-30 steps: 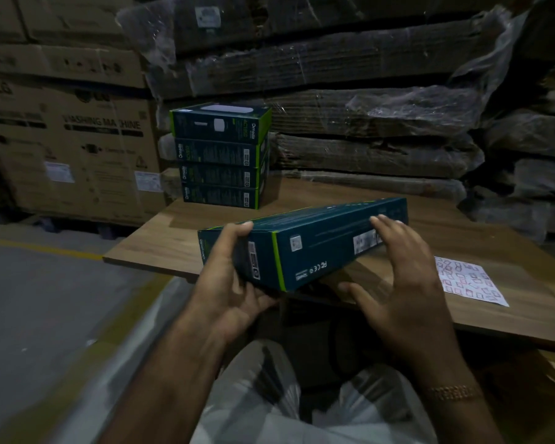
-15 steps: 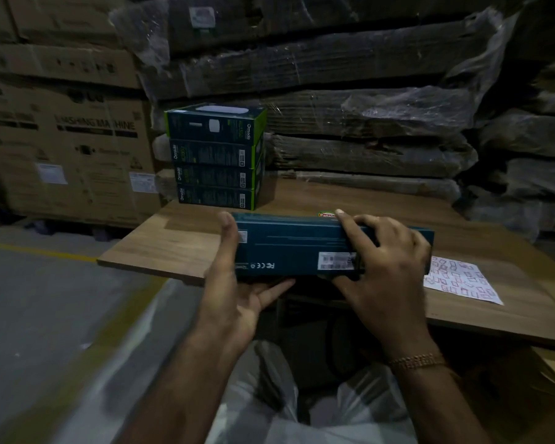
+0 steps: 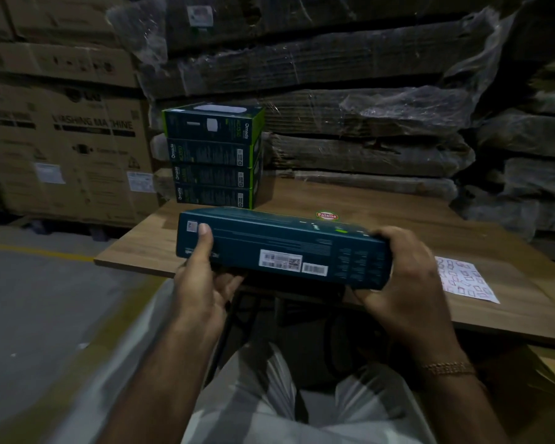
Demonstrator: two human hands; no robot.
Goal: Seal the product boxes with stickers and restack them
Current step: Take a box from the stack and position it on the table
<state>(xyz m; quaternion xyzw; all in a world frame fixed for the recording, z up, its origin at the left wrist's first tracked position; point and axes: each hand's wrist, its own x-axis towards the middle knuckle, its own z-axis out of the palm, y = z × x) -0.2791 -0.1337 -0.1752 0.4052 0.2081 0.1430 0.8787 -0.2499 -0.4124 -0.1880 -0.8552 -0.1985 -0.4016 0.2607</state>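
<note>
Four stacked "Omada" boxes (image 3: 213, 157), "Pataisa" sticker (image 3: 326, 215)

Matt wood-grain table (image 3: 382, 200); smooth cardboard box (image 3: 282, 248), seemingly slightly glossy; paper sticker sheet (image 3: 465, 280).

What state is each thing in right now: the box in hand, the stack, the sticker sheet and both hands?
Teal box: held on edge above the near table edge, barcode side toward the camera.
Left hand: grips the box's left end, thumb on the front.
Right hand: grips the box's right end.
Stack of boxes: four high, upright, at the table's far left.
Sticker sheet: flat on the table, right of the box.
</note>
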